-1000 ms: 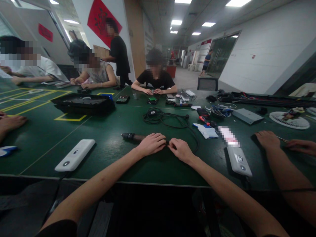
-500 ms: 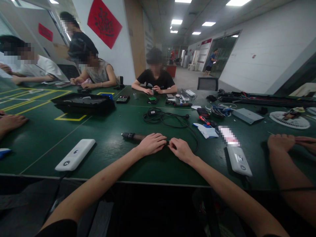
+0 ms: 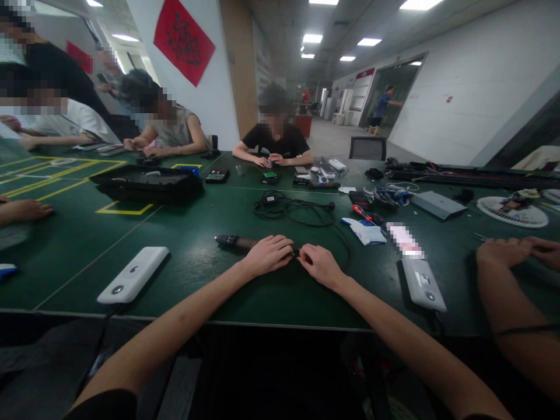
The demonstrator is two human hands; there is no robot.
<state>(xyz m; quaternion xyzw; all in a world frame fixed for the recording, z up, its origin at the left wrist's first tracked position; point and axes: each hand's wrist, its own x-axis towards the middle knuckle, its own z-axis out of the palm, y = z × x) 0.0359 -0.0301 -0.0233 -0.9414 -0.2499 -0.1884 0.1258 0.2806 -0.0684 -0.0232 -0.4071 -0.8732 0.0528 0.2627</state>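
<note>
My left hand (image 3: 270, 255) lies over the rear of a cordless-drill-shaped power screwdriver (image 3: 236, 241), its fingers curled down round the body. The black chuck points left, past my knuckles. My right hand (image 3: 319, 263) is closed in a pinch just right of my left fingertips. Something small and dark sits in the narrow gap between the two hands, too hidden to name. A black cable (image 3: 312, 217) with an adapter lies coiled beyond my hands, and one loop runs down behind my right hand.
White power banks (image 3: 133, 275) (image 3: 423, 286) flank my arms. Further back are a black tray (image 3: 149, 182), a red screwdriver (image 3: 362, 213), a white-and-blue cloth (image 3: 366, 231) and a grey tablet (image 3: 440, 205). A co-worker's hands (image 3: 503, 254) are at right; others sit around the green table.
My hands stay nearly in place, with slight finger movement at the gap between them. In the background, a standing person at left has shifted and someone by the far doorway has turned.
</note>
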